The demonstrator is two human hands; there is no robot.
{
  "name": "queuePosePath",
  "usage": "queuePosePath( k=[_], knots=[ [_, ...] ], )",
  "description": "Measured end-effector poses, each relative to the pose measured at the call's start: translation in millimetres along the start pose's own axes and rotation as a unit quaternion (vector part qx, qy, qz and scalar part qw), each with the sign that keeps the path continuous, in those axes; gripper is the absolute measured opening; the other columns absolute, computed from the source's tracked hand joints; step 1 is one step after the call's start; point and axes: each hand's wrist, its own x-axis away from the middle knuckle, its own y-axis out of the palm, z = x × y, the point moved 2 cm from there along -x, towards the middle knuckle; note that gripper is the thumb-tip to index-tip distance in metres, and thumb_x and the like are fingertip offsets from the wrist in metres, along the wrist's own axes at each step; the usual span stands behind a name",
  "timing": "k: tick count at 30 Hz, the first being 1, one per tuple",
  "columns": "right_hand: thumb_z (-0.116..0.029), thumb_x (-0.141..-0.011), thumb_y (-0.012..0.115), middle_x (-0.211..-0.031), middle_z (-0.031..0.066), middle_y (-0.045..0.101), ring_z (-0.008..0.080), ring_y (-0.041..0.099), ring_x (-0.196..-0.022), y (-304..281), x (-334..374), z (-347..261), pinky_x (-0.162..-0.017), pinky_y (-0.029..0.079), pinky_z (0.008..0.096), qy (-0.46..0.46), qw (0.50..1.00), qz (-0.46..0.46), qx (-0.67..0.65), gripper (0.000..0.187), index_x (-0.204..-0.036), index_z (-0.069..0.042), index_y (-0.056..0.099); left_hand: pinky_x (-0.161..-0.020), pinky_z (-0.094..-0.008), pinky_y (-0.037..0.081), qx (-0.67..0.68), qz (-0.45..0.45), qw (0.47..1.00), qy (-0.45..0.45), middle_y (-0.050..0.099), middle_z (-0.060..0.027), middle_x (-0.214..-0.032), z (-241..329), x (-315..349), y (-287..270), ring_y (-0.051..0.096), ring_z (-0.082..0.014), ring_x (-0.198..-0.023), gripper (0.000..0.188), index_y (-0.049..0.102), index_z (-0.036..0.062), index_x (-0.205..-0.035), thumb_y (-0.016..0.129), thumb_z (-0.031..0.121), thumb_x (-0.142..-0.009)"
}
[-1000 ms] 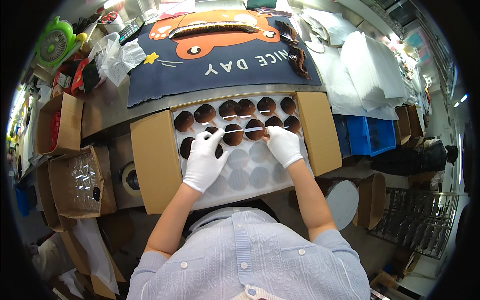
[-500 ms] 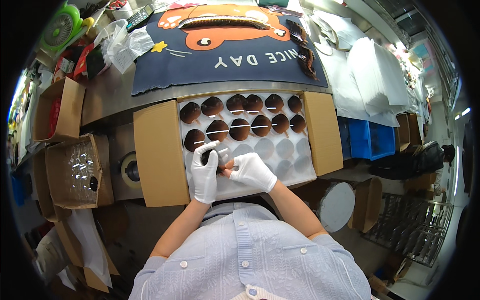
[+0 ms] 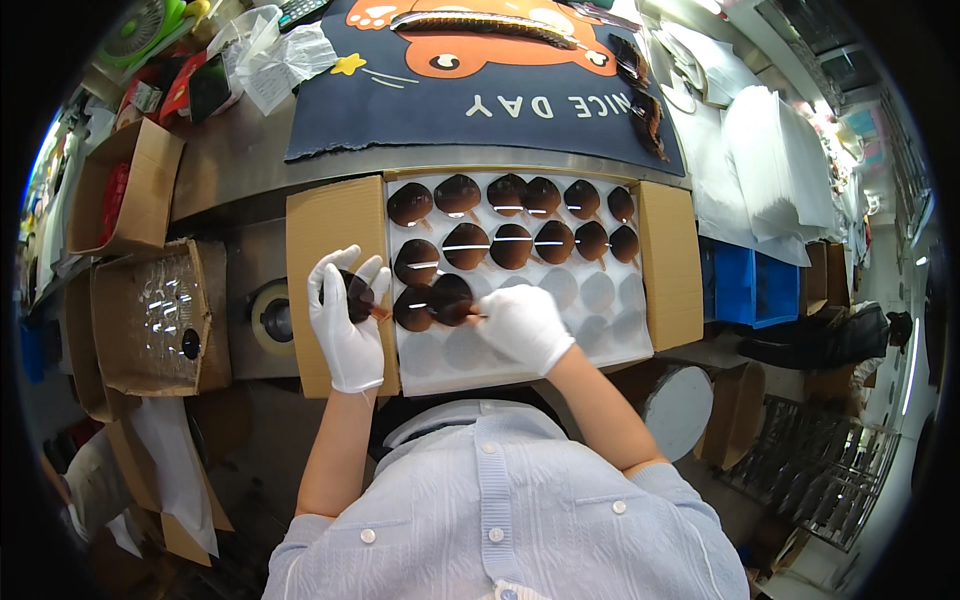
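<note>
Brown-tinted sunglass lenses (image 3: 511, 246) with small tabs lie in rows on a white sheet (image 3: 450, 378) inside an open cardboard box (image 3: 672, 265). My left hand (image 3: 350, 340), in a white glove, curls around several dark lenses (image 3: 360, 298) beside the box's left flap. My right hand (image 3: 525, 325), gloved with fingertips bare, pinches the tab of another lens (image 3: 452, 298). That lens is slightly blurred, over the third row, next to a lens (image 3: 413, 308) at the row's left end. Whether it touches the sheet, I cannot tell. Grey rounds (image 3: 597, 290) show through the sheet.
A dark mat (image 3: 400, 130) with an orange figure covers the bench beyond the box, carrying strips of stacked lenses (image 3: 490, 25). White sheets (image 3: 765, 170) and a blue bin (image 3: 775, 285) are on the right. Cardboard boxes (image 3: 205, 340) and a tape roll (image 3: 270, 310) are at left.
My hands have moved apart; the left is now by the left flap with its lenses. My right hand has brought a lens over the third row. The whole view has shifted slightly.
</note>
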Motion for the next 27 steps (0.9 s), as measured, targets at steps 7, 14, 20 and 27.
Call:
queuePosePath(
  k=[7, 14, 20, 27],
  knots=[
    [-0.040, -0.081, 0.072, -0.071, 0.0112, 0.070, 0.0290, 0.070, -0.070, -34.2, 48.2, 88.4, -0.063, 0.056, 0.0397, 0.144, 0.980, -0.036, 0.132, 0.026, -0.075, -0.015, 0.077, -0.065, -0.0190, 0.051, -0.267, -0.049, 0.960, -0.067, 0.064, -0.0023, -0.090, -7.7, 11.9, 10.6, 0.063, -0.0068, -0.075, 0.019, 0.062, 0.0030, -0.115, 0.063, 0.007, -0.096],
    [-0.042, -0.082, 0.071, -0.074, 0.0107, 0.071, 0.0290, 0.071, -0.075, -40.7, 97.6, 183.3, -0.069, 0.057, 0.0408, 0.264, 0.953, 0.006, 0.149, 0.024, -0.078, -0.019, 0.077, -0.084, -0.0324, 0.053, -0.585, -0.277, 0.741, 0.178, 0.064, -0.0127, -0.113, -30.0, 24.1, 37.0, 0.064, -0.0251, -0.097, 0.037, 0.066, 0.0025, -0.108, 0.078, 0.003, -0.073],
    [-0.038, -0.081, 0.074, -0.083, 0.0090, 0.073, 0.0280, 0.071, -0.077, -49.1, 83.9, 152.8, -0.068, 0.056, 0.0401, 0.271, 0.956, 0.053, 0.099, 0.027, -0.095, -0.015, 0.075, -0.080, -0.0384, 0.054, -0.696, -0.314, 0.607, 0.220, 0.061, -0.0082, -0.122, -58.2, 41.9, 76.3, 0.062, -0.0285, -0.096, 0.045, 0.066, 0.0128, -0.113, 0.080, 0.021, -0.071],
    [-0.035, -0.079, 0.075, -0.077, 0.0103, 0.069, 0.0293, 0.069, -0.073, -5.0, 55.4, 105.9, -0.064, 0.055, 0.0392, 0.149, 0.988, 0.035, 0.014, 0.026, -0.080, -0.010, 0.068, -0.073, -0.0362, 0.055, -0.702, -0.310, 0.592, 0.246, 0.061, -0.0077, -0.120, -64.4, 40.3, 90.9, 0.063, -0.0273, -0.090, 0.043, 0.065, 0.0131, -0.111, 0.080, 0.023, -0.071]
  ],
)
